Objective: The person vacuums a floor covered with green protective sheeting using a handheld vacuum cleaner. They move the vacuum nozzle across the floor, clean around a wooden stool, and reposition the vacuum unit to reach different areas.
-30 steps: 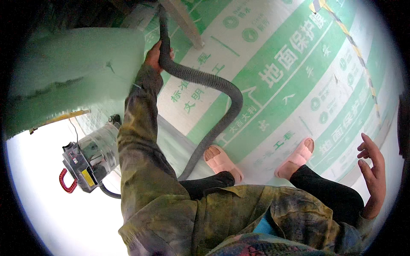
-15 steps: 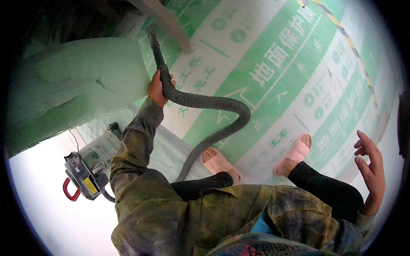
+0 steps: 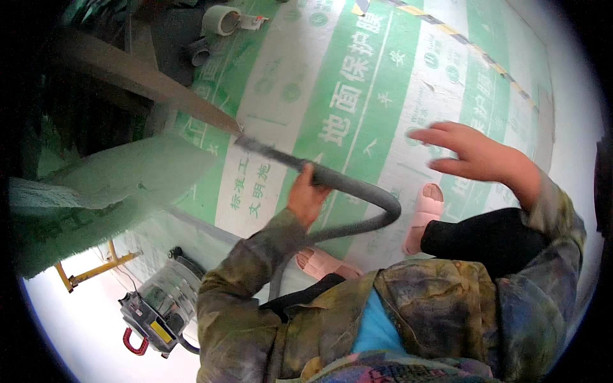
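Head view: left hand clenched on grey hose, nozzle at the floor film beside a plank. Right hand open, empty. Best keep nozzle low, hose loop clear of sandals.

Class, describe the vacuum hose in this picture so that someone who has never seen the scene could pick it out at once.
Start at the green and white floor covering across the middle. On it, above the pink slippers, a grey ribbed hose bends in a loop, gripped by the left hand. It is the only long flexible tube there, running down to the vacuum canister.
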Demonstrator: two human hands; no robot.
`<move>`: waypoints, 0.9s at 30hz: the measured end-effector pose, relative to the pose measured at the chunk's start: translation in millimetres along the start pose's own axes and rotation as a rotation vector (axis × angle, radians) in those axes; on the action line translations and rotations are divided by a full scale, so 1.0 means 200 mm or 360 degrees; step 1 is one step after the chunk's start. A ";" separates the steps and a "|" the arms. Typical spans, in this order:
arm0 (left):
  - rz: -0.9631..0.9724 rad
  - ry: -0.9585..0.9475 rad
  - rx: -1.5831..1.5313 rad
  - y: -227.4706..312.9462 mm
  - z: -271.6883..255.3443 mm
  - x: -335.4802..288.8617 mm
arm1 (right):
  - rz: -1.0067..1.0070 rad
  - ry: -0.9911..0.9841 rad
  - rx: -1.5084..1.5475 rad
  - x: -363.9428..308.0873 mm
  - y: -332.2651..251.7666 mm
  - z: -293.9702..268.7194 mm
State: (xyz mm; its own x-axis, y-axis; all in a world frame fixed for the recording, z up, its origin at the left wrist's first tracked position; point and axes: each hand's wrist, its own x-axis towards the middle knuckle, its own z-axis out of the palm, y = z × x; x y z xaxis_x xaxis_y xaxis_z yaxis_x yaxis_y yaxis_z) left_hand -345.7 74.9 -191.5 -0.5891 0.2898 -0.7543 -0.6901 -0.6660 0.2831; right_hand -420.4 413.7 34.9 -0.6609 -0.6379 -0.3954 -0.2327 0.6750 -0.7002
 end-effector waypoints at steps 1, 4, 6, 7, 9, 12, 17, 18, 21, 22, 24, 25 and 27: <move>-0.0087 -0.0045 0.0022 -0.07 0.11 0.03 | -0.0088 0.0019 -0.0054 0.09 0.06 0.06; -0.0061 -0.0158 0.0046 -0.26 0.45 0.10 | -0.0161 0.0037 0.0041 0.32 0.23 0.28; 0.0042 -0.0336 0.0220 -0.28 0.62 0.12 | -0.0003 -0.0025 0.0192 0.40 0.30 0.39; 0.0020 -0.0371 0.0244 -0.28 0.69 0.12 | 0.0086 0.0025 0.0262 0.44 0.33 0.43; -0.0029 -0.0343 0.0652 -0.19 0.76 0.07 | 0.0024 0.0416 0.0262 0.52 0.36 0.46; 0.0127 -0.0342 0.1390 0.02 0.80 -0.07 | 0.0004 0.0922 0.0512 0.63 0.46 0.36; 0.0418 -0.0252 0.1913 0.43 0.80 -0.69 | 0.0391 0.0589 0.1264 0.85 0.67 0.13; 0.0442 -0.0203 0.1904 0.47 0.81 -0.82 | 0.0527 0.0561 0.1424 0.91 0.71 0.10; 0.0383 0.0359 0.1431 0.38 0.83 -1.12 | 0.0538 0.0505 0.1937 1.16 0.85 0.03; 0.0328 0.0571 0.1268 0.32 0.83 -1.19 | 0.0492 0.0506 0.2066 1.24 0.90 0.01; 0.0393 0.0417 0.0920 0.20 0.83 -1.25 | 0.0458 0.0589 0.2333 1.38 0.96 0.01; 0.0418 0.0343 0.0810 0.15 0.82 -1.24 | 0.0478 0.0507 0.2499 1.45 0.97 0.03; 0.0495 0.0456 0.0865 0.11 0.80 -1.24 | 0.0602 0.0402 0.2782 1.58 0.94 0.08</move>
State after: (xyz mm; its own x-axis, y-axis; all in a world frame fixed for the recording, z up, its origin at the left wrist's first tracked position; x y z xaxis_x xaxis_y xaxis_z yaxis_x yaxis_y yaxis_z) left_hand -281.9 98.4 95.9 -0.7113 -0.1021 -0.6955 -0.6638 -0.2278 0.7124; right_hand -661.5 332.2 -231.6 -0.6139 -0.3802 -0.6918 0.7703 -0.4800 -0.4198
